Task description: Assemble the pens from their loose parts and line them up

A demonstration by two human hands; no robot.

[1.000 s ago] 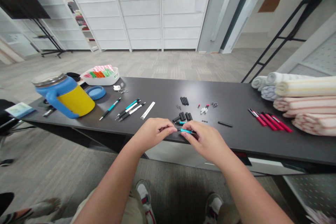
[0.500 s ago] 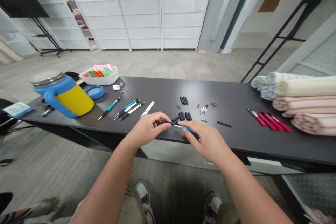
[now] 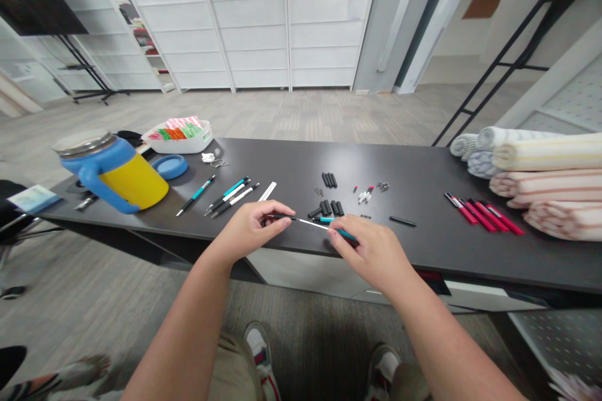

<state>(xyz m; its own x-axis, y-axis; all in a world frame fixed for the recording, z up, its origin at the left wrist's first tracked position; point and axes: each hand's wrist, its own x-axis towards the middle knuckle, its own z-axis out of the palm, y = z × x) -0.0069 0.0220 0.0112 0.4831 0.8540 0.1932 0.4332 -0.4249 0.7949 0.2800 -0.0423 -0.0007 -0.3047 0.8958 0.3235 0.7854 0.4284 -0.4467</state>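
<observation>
My left hand [image 3: 251, 223] pinches a slim black pen part [image 3: 283, 217] between thumb and fingertips. My right hand [image 3: 371, 244] is closed around a teal pen barrel [image 3: 347, 235]. Between the hands a thin white tube [image 3: 313, 223] spans from the black part to the barrel; how it joins inside is hidden by my fingers. Just behind my right fingertips lies another teal piece [image 3: 323, 219]. Short black sleeves [image 3: 333, 207] lie on the dark table beyond, with a second group of black sleeves [image 3: 330, 180] farther back.
Assembled pens [image 3: 230, 197] and white tubes [image 3: 268, 191] lie left. Small metal and white parts [image 3: 365, 195], a black clip-like strip [image 3: 402, 221] and red barrels [image 3: 484, 214] lie right. A blue-yellow mug [image 3: 117, 175], white basket [image 3: 188, 141] and rolled towels [image 3: 545, 188] stand at the ends.
My left hand has moved left with the black part, away from my right hand. More of the white tube now shows between them, and the teal piece behind has come into view.
</observation>
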